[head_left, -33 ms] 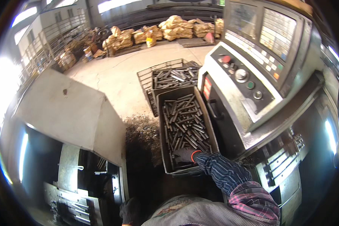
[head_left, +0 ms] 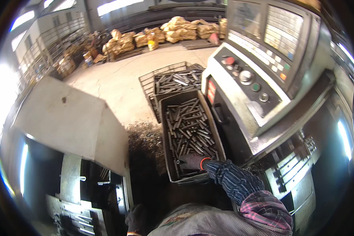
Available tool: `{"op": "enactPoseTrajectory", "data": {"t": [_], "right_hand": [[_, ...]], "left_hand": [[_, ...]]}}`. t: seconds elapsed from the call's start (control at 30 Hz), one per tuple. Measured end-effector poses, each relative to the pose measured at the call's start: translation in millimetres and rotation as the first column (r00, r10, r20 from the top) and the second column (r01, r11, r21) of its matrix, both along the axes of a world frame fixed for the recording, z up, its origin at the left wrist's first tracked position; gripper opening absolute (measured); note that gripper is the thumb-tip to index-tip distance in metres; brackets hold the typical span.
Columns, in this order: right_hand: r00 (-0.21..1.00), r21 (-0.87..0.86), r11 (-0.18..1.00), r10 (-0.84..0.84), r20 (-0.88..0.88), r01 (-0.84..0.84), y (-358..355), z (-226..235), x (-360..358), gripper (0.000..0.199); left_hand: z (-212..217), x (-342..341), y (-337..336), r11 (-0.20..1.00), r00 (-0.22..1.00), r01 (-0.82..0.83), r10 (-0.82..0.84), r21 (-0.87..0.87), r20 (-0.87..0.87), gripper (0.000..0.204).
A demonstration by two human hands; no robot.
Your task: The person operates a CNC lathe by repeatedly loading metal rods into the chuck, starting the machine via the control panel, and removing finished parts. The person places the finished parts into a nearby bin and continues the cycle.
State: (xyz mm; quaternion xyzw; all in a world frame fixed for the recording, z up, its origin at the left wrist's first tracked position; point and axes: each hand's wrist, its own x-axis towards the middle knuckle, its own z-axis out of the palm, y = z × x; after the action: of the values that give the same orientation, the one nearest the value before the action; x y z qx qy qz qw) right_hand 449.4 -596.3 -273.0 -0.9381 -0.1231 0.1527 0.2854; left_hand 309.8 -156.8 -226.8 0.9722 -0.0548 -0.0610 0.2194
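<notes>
A deep metal bin (head_left: 165, 151) in front of me holds many short, dark steel rods (head_left: 188, 122), lying in a jumble. My right hand (head_left: 192, 161), in a dark glove with an orange cuff band, reaches into the near end of this bin. Its fingers are closed on a steel rod (head_left: 178, 162), whose round end sticks out to the left of the glove; the rest of the rod is hidden. Low at the left, beside the left machine's edge, is my gloved left hand (head_left: 136, 217). Its fingers are too dark to make out.
A machine with a button panel (head_left: 246, 76) stands at the right, close against the bin. Another machine's pale housing (head_left: 63, 114) is on the left. Behind the bin sits a second container (head_left: 177, 80) of rods. Metal chips (head_left: 145, 137) litter the floor; yellow sacks (head_left: 179, 30) line the back.
My right hand has risen slightly among the rods, and a rod end now shows at its fingers. The whole view has shifted a little. My left hand stays low by the left machine.
</notes>
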Motion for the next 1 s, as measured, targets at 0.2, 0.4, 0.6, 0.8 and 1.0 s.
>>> {"op": "enactPoseTrajectory", "data": {"t": [0.2, 0.4, 0.6, 0.8, 1.0], "right_hand": [[0.951, 0.643, 0.711, -0.293, -0.099, 0.285, -47.9, 106.9, -139.8, 0.028], [0.580, 0.595, 0.416, -0.808, -0.105, 0.687, -124.7, 140.1, -306.5, 0.026], [-0.184, 0.699, 0.026, -0.957, 0.223, 0.714, -205.5, 126.3, -434.4, 0.015], [-0.506, 0.618, -0.302, -0.843, 0.183, 0.726, -223.8, 64.9, -496.5, 0.026], [-0.475, 0.466, -0.329, -0.847, 0.239, 0.821, -219.2, 41.4, -494.2, 0.032]], "left_hand": [[61.4, 84.4, -157.8, 0.812, 0.775, 0.577, -0.513, -0.082, 0.368, 0.033], [103.2, 54.0, -328.3, 0.387, 0.437, 0.899, -0.802, -0.203, 0.408, 0.030], [117.9, 1.6, -432.6, -0.019, 0.107, 0.945, -0.925, -0.325, 0.366, 0.031], [120.6, -19.3, -486.7, -0.181, -0.070, 0.919, -0.949, -0.351, 0.307, 0.032], [93.6, -57.8, -562.8, -0.315, -0.200, 0.897, -0.914, -0.309, 0.353, 0.034]]}}
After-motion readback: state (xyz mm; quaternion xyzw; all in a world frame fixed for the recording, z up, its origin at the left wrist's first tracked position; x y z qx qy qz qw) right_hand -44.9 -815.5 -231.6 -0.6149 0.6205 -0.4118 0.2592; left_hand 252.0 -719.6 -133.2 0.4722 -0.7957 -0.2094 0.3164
